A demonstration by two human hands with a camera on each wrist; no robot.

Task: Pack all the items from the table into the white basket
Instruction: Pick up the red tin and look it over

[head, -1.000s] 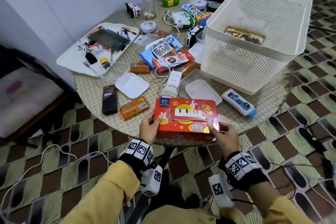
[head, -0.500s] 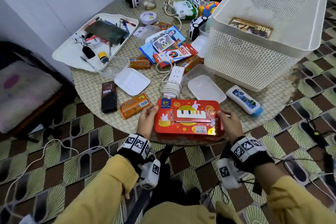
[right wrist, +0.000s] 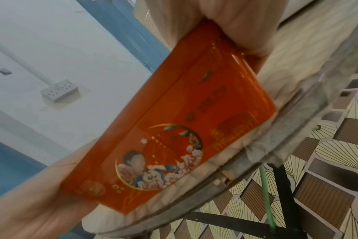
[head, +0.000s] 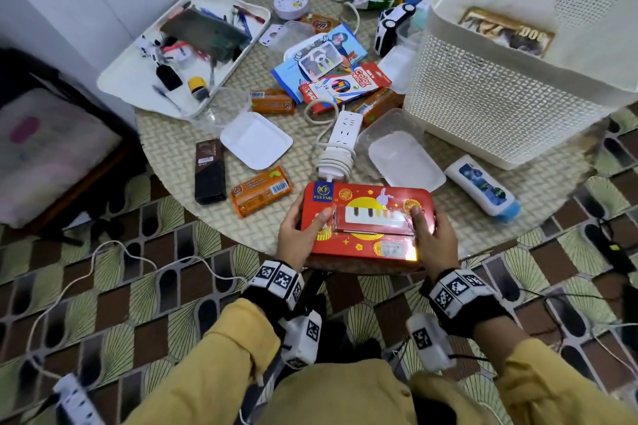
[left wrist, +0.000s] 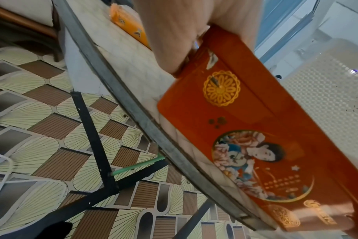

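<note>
Red tin box [head: 366, 221] sits at the near edge of the table [head: 172, 155], left hand [head: 297, 235] and right hand [head: 433, 238] clamped round its two ends, thumbs on the lid; white basket [head: 511, 97] is far right, already holding one flat pack. Left wrist view: fingers curl under the box's end, the box poking past the table rim. Right wrist view shows much the same. Could slip on the lift since it looks glossy, or clip the basket rim. Compared to half a second ago, thumbs slid further onto the lid.
</note>
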